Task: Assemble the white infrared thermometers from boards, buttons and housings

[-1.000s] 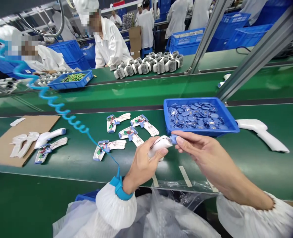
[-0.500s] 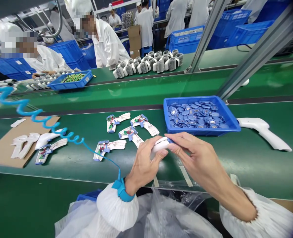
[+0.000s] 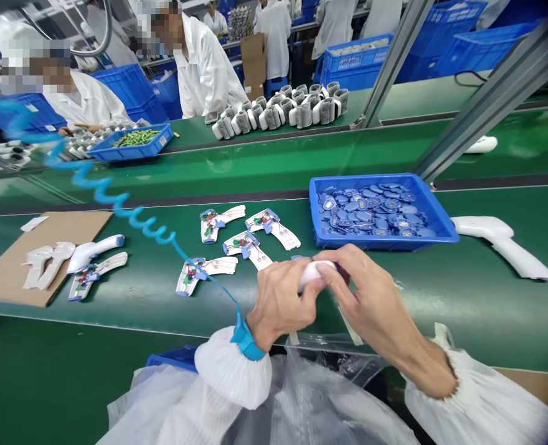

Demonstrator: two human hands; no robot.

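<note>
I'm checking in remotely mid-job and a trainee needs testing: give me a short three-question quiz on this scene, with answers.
1. True or false: the coiled blue cord runs to a blue strap on the wrist of the left hand.
2. What fills the blue tray beyond the right hand? A) green cells B) small blue parts C) white housings
3. Fill in: the hands grip a white plastic part; a white gun-shaped housing lies on the ____ side of the tray.

Key: 1 true; 2 B; 3 right.

White plastic shell (image 3: pixel 312 274) mostly hidden by left hand (image 3: pixel 280 303) and right hand (image 3: pixel 370 296)
</note>
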